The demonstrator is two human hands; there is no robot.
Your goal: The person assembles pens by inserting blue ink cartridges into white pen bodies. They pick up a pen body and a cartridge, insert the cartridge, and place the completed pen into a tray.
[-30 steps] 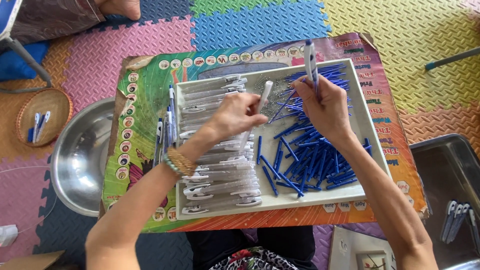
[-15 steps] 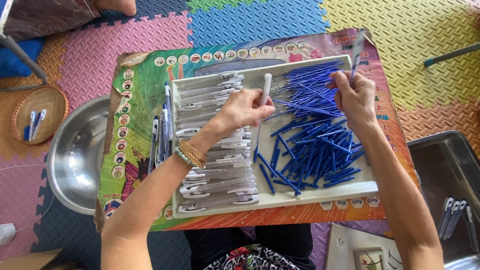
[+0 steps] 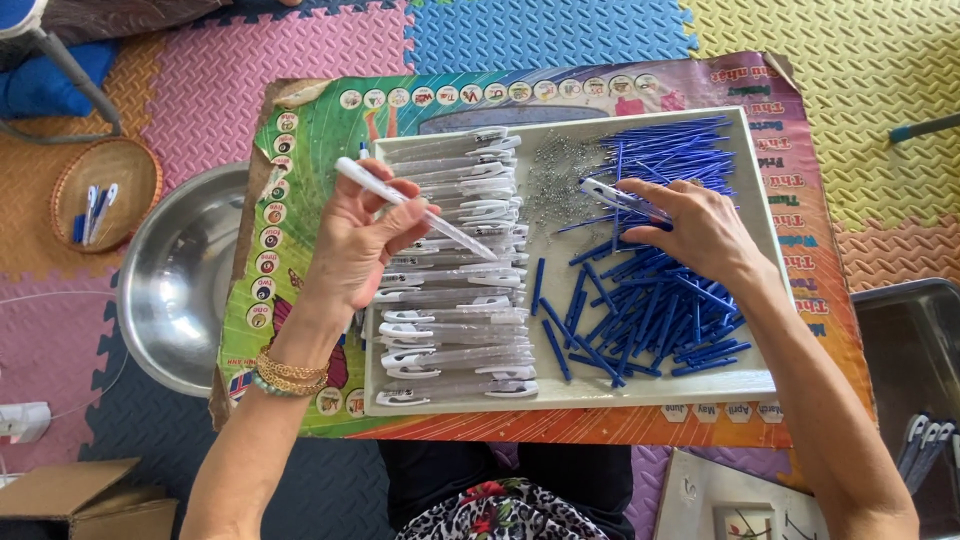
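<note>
Gripping a clear pen barrel [image 3: 415, 208] between thumb and fingers, the left hand [image 3: 358, 245] holds it slanted above the left half of the white tray [image 3: 560, 392], its tip pointing right and toward the near side. Under that hand lies the stack of clear and white pen barrels [image 3: 455, 290], row on row, filling the tray's left half from far edge to near edge. Over on the right, the right hand [image 3: 695, 228] rests low on the heap of blue refills [image 3: 650, 300], fingers curled and pinching what looks like another clear pen part [image 3: 615, 197], though its shape is hard to make out against the blue. A patch of tiny metal bits [image 3: 560, 175] sits in the far middle of the tray, between the stack and the blue heap. Beneath the tray lies a colourful printed board [image 3: 300, 200], itself on foam floor mats [image 3: 520, 35]. Left of the board stands a steel bowl [image 3: 180, 280], and farther left a small woven basket [image 3: 105, 190] with a few pens in it. Gold bangles [image 3: 288, 373] ring the left wrist. At the right edge, a metal tray [image 3: 910, 350] holds several finished pens.
</note>
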